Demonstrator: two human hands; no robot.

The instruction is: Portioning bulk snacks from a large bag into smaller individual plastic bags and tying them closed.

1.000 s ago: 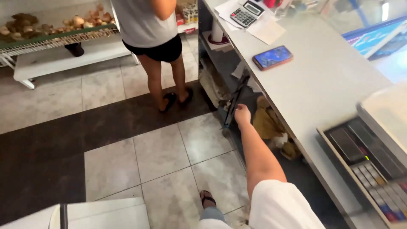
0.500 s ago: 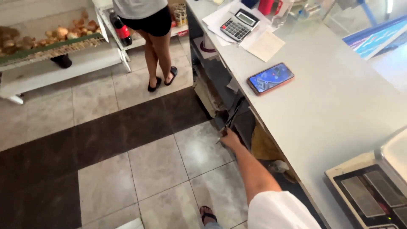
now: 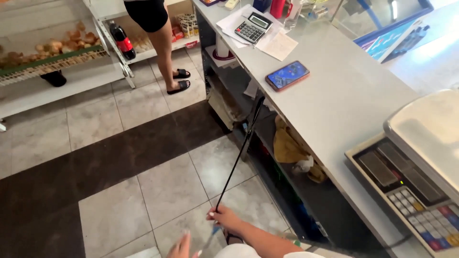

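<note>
Right hand (image 3: 224,218) closed around lower end of thin black rod (image 3: 237,157), which slants up to the counter (image 3: 344,100) front edge, below the phone (image 3: 287,75). Left hand (image 3: 181,246) blurred at bottom edge, near the rod; fingers apparently spread, grip undeterminable. Calculator (image 3: 253,27) toward the counter's far end.

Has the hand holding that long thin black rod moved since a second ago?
Yes. The right hand has pulled back from the shelf under the grey counter toward the person, drawing the long thin black rod out over the floor tiles.
</note>
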